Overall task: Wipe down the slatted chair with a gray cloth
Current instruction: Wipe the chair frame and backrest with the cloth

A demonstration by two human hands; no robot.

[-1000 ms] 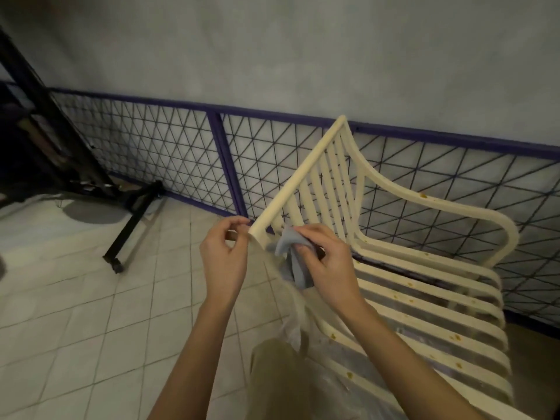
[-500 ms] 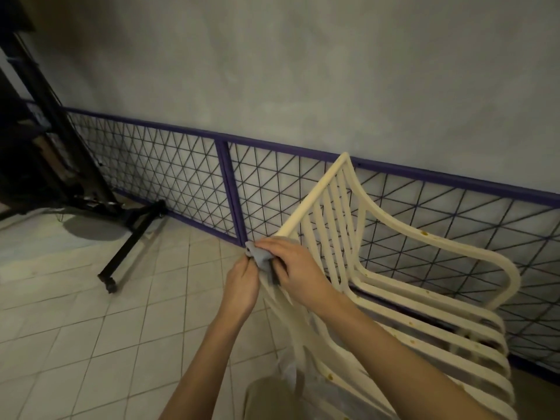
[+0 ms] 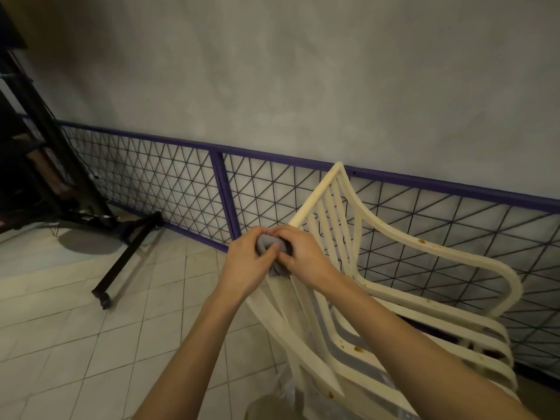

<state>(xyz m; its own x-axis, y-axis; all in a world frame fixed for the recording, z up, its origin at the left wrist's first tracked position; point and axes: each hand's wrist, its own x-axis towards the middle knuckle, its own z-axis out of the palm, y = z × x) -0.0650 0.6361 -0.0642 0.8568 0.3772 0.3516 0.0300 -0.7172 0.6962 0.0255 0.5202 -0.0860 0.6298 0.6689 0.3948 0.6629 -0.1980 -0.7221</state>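
A cream slatted plastic chair [image 3: 394, 237] stands at the right, its seat and armrest dotted with brown stains. Both hands meet at the near end of its top backrest rail. A small gray cloth [image 3: 269, 242] is bunched between them, partly hidden by fingers. My left hand [image 3: 248, 262] pinches the cloth from the left. From the right, my right hand [image 3: 303, 256] grips the same cloth, with a fold hanging below at the rail.
A purple-framed wire mesh fence [image 3: 221, 192] runs along the gray wall behind the chair. A black metal stand with a wheeled foot [image 3: 121, 259] sits on the tiled floor at the left. Tiled floor [image 3: 91, 344] spreads in front.
My left hand left the rail end and closed on the cloth together with the right hand. The view has tilted upward, so the chair sits lower in the frame.
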